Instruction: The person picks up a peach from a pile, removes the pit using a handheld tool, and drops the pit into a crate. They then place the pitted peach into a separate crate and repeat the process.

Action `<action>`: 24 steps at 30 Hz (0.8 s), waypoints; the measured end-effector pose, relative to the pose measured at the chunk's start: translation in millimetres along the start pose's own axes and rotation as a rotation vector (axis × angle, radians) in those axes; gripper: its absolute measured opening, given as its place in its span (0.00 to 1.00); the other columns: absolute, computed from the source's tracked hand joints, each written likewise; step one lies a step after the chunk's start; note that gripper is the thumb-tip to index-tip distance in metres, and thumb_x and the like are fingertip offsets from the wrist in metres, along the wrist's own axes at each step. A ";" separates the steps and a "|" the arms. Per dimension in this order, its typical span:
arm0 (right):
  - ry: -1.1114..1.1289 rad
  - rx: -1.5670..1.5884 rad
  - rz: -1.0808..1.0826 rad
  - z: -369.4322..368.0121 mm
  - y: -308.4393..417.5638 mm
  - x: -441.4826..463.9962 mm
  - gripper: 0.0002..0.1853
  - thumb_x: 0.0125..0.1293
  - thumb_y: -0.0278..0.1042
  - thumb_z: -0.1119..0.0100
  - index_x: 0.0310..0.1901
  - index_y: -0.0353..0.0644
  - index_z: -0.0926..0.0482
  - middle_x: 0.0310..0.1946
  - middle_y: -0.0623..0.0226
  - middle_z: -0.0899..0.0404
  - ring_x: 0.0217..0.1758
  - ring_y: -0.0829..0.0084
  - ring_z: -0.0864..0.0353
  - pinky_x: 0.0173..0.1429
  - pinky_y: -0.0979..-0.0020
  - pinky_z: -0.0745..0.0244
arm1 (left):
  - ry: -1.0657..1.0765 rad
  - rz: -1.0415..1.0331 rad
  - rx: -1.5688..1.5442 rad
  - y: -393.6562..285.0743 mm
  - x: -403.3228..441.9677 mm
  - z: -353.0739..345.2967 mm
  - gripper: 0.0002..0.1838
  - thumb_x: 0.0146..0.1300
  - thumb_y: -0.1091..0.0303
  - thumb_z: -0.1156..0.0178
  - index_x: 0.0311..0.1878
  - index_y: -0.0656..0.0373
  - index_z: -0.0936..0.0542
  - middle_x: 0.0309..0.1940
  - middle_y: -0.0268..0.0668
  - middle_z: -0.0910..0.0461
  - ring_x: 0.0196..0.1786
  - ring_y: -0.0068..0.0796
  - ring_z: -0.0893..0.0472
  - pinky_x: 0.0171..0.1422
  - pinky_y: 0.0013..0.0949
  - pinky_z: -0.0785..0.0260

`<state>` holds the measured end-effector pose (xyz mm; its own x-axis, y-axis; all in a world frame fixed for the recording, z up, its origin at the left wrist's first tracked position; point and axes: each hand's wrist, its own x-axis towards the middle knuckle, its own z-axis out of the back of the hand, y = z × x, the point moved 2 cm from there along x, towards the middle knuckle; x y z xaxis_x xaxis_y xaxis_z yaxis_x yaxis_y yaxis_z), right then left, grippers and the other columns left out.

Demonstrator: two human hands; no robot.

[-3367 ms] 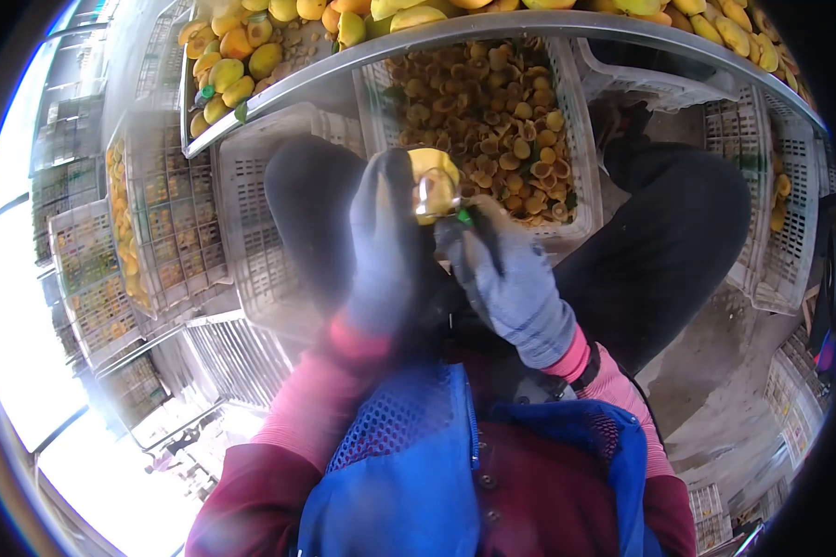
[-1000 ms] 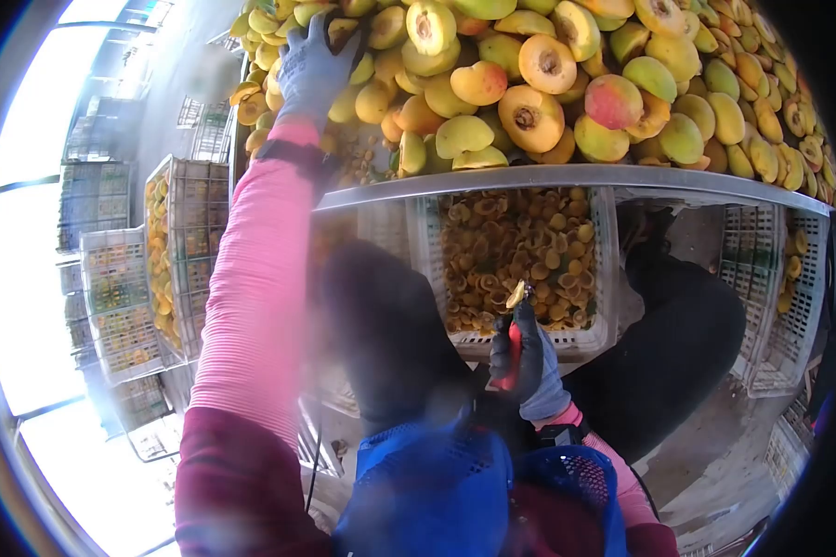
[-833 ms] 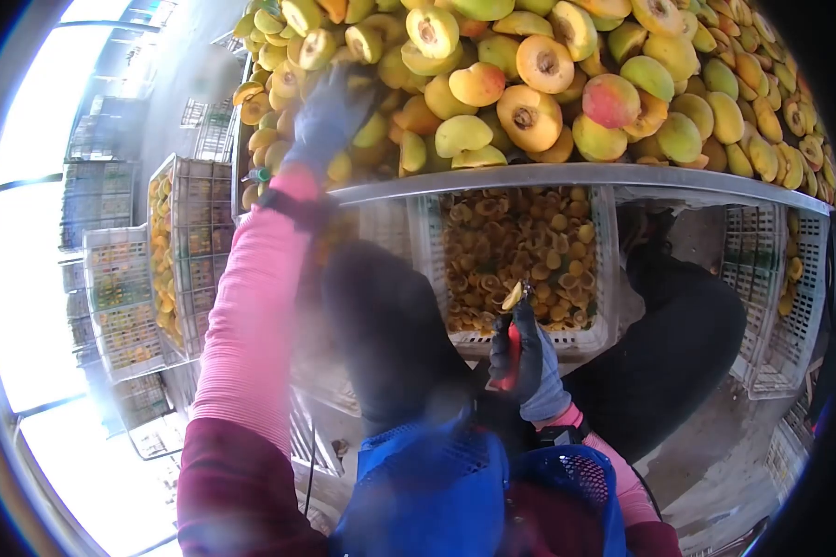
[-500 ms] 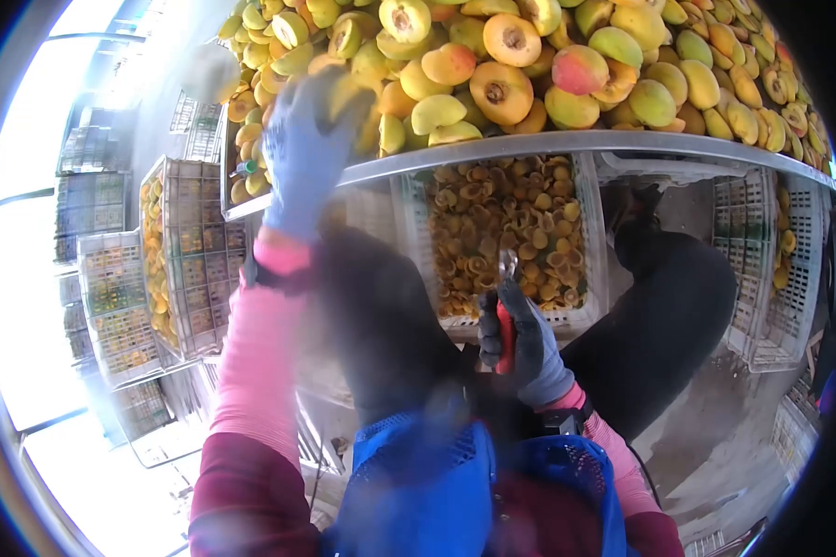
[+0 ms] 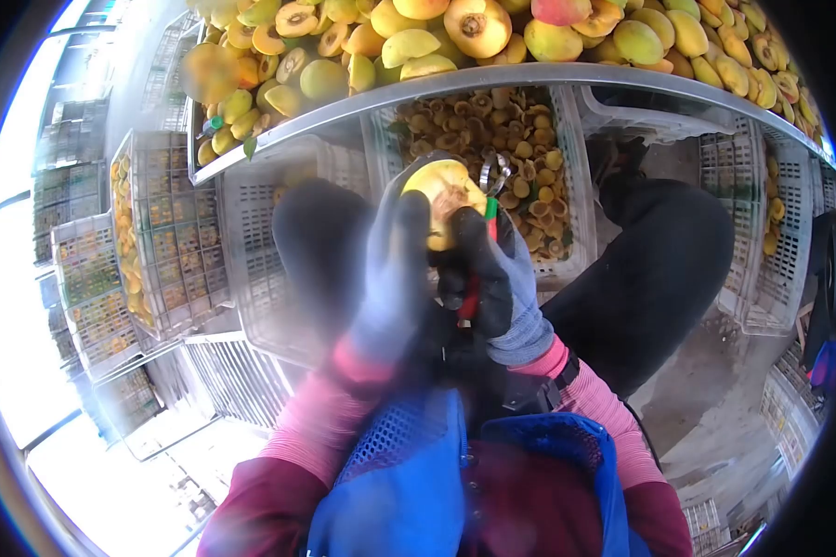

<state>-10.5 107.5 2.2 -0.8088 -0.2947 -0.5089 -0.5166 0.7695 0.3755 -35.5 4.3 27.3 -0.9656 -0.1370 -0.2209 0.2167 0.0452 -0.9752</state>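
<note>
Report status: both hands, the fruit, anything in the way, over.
Left hand holding cut fruit. Right hand gripping red-handled tool, metal end beside the fruit. Right hand partly hides the cut face.

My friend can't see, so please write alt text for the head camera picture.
The gloved left hand holds a cut yellow fruit; the gloved right hand grips a metal-tipped tool. Beyond them are a crate of brownish pieces and a metal-rimmed tray of heaped fruit.
</note>
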 end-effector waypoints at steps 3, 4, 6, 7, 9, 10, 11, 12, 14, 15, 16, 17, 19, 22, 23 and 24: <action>0.008 -0.247 0.197 11.7 -19.2 7.6 0.15 0.69 0.38 0.49 0.51 0.40 0.32 0.24 0.73 0.28 0.19 0.82 0.31 0.21 0.80 0.37 | 0.020 -0.332 0.359 0.4 -2.4 10.8 0.21 0.69 0.60 0.49 0.56 0.68 0.31 0.44 0.45 0.25 0.41 0.37 0.22 0.44 0.31 0.28; 0.003 -0.489 0.294 14.6 -14.7 6.4 0.14 0.69 0.37 0.50 0.51 0.39 0.32 0.24 0.73 0.28 0.20 0.82 0.30 0.23 0.80 0.36 | 0.009 -0.428 0.550 5.4 -3.0 18.1 0.20 0.67 0.64 0.47 0.56 0.69 0.31 0.44 0.46 0.25 0.41 0.39 0.21 0.43 0.32 0.27; 0.045 -1.039 0.660 12.9 -9.8 -2.4 0.13 0.68 0.33 0.50 0.50 0.37 0.32 0.29 0.64 0.26 0.26 0.72 0.26 0.28 0.74 0.32 | 0.002 -0.598 0.696 15.7 -1.3 26.0 0.18 0.64 0.73 0.46 0.55 0.70 0.32 0.42 0.49 0.26 0.39 0.43 0.22 0.39 0.33 0.26; -0.001 -1.275 0.869 9.4 -6.2 -7.9 0.12 0.67 0.31 0.49 0.49 0.36 0.32 0.31 0.60 0.25 0.29 0.68 0.25 0.31 0.71 0.30 | -0.012 -0.684 0.767 18.0 -0.4 28.4 0.17 0.63 0.78 0.45 0.55 0.71 0.32 0.42 0.50 0.26 0.39 0.45 0.22 0.37 0.34 0.26; 0.022 -1.261 0.833 3.2 2.5 -20.0 0.08 0.63 0.30 0.45 0.40 0.37 0.29 0.30 0.52 0.27 0.28 0.53 0.25 0.31 0.62 0.31 | -0.016 -0.602 0.567 16.8 -4.0 22.0 0.13 0.66 0.75 0.48 0.52 0.71 0.30 0.41 0.49 0.25 0.38 0.40 0.21 0.38 0.32 0.27; 0.014 -1.328 0.874 4.6 0.8 -21.0 0.08 0.63 0.30 0.45 0.40 0.37 0.30 0.28 0.51 0.27 0.29 0.51 0.25 0.31 0.61 0.32 | -0.037 -0.479 0.372 14.1 -5.8 16.6 0.12 0.67 0.72 0.49 0.50 0.70 0.28 0.41 0.48 0.25 0.38 0.36 0.21 0.39 0.30 0.27; 0.002 -1.393 0.916 6.0 -0.9 -22.0 0.07 0.63 0.31 0.46 0.39 0.37 0.30 0.26 0.51 0.27 0.29 0.50 0.25 0.30 0.60 0.32 | -0.078 -0.370 0.178 11.5 -7.9 11.2 0.12 0.69 0.70 0.50 0.48 0.70 0.27 0.40 0.46 0.24 0.38 0.33 0.21 0.40 0.29 0.28; -0.003 -1.389 0.885 6.1 -1.0 -23.3 0.08 0.64 0.32 0.46 0.39 0.37 0.30 0.26 0.50 0.27 0.29 0.50 0.25 0.30 0.60 0.32 | -0.106 -0.432 0.282 17.2 -7.2 11.2 0.13 0.70 0.68 0.51 0.47 0.69 0.26 0.39 0.45 0.23 0.38 0.30 0.21 0.40 0.27 0.28; -0.015 -1.354 0.823 4.3 0.8 -25.1 0.09 0.64 0.34 0.47 0.39 0.37 0.30 0.26 0.50 0.27 0.29 0.50 0.25 0.31 0.60 0.32 | -0.114 -0.361 0.340 20.2 -9.6 12.6 0.15 0.71 0.65 0.52 0.50 0.68 0.27 0.42 0.42 0.23 0.43 0.27 0.23 0.48 0.27 0.31; -0.025 -1.322 0.792 2.5 2.7 -26.3 0.09 0.64 0.34 0.47 0.39 0.37 0.30 0.26 0.49 0.27 0.29 0.50 0.25 0.31 0.60 0.32 | -0.092 -0.228 0.294 12.0 -13.8 11.1 0.17 0.71 0.64 0.52 0.53 0.69 0.28 0.46 0.41 0.24 0.48 0.26 0.24 0.55 0.29 0.33; -0.035 -1.290 0.761 1.6 4.1 -27.7 0.10 0.64 0.35 0.47 0.39 0.37 0.30 0.26 0.49 0.27 0.29 0.50 0.25 0.31 0.60 0.32 | -0.070 -0.166 0.240 9.4 -15.7 9.5 0.18 0.71 0.64 0.53 0.55 0.69 0.29 0.48 0.41 0.24 0.50 0.26 0.25 0.58 0.29 0.34; -0.026 -1.294 0.747 1.0 5.0 -28.9 0.10 0.64 0.35 0.47 0.40 0.37 0.30 0.26 0.49 0.26 0.30 0.50 0.24 0.32 0.60 0.31 | -0.052 -0.103 0.187 6.7 -17.7 7.9 0.19 0.72 0.64 0.53 0.57 0.69 0.29 0.50 0.40 0.24 0.53 0.25 0.25 0.61 0.30 0.35; -0.006 -1.303 0.713 1.5 5.5 -31.4 0.11 0.64 0.36 0.47 0.40 0.37 0.30 0.26 0.48 0.26 0.30 0.50 0.24 0.33 0.59 0.31 | -0.025 -0.113 0.103 7.0 -20.0 5.3 0.18 0.71 0.65 0.52 0.56 0.69 0.29 0.49 0.40 0.24 0.52 0.25 0.25 0.60 0.29 0.34; -0.020 -1.369 0.590 9.6 0.7 -31.3 0.10 0.65 0.36 0.47 0.41 0.38 0.29 0.26 0.52 0.25 0.30 0.53 0.23 0.34 0.60 0.29 | 0.006 -0.112 0.131 9.4 -20.4 7.7 0.18 0.70 0.65 0.51 0.55 0.70 0.28 0.47 0.39 0.23 0.50 0.24 0.25 0.58 0.27 0.34; 0.009 -1.426 0.687 10.6 0.6 -31.4 0.10 0.64 0.36 0.47 0.41 0.38 0.29 0.26 0.53 0.25 0.29 0.54 0.23 0.34 0.60 0.29 | 0.022 -0.104 0.161 9.6 -18.9 9.2 0.18 0.70 0.65 0.51 0.54 0.70 0.27 0.46 0.39 0.23 0.49 0.23 0.25 0.57 0.27 0.34; 0.038 -1.480 0.782 12.6 -0.1 -31.8 0.10 0.64 0.36 0.47 0.41 0.39 0.28 0.25 0.55 0.25 0.28 0.55 0.23 0.34 0.60 0.28 | 0.050 -0.078 0.204 9.7 -16.2 12.6 0.18 0.69 0.65 0.50 0.53 0.70 0.27 0.46 0.39 0.23 0.48 0.23 0.25 0.57 0.27 0.34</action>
<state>18.8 123.9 8.6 -0.9766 -0.1543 0.1500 0.2028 -0.4274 0.8810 -15.9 -5.5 21.2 -0.9853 -0.0833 -0.1490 0.1611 -0.1649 -0.9731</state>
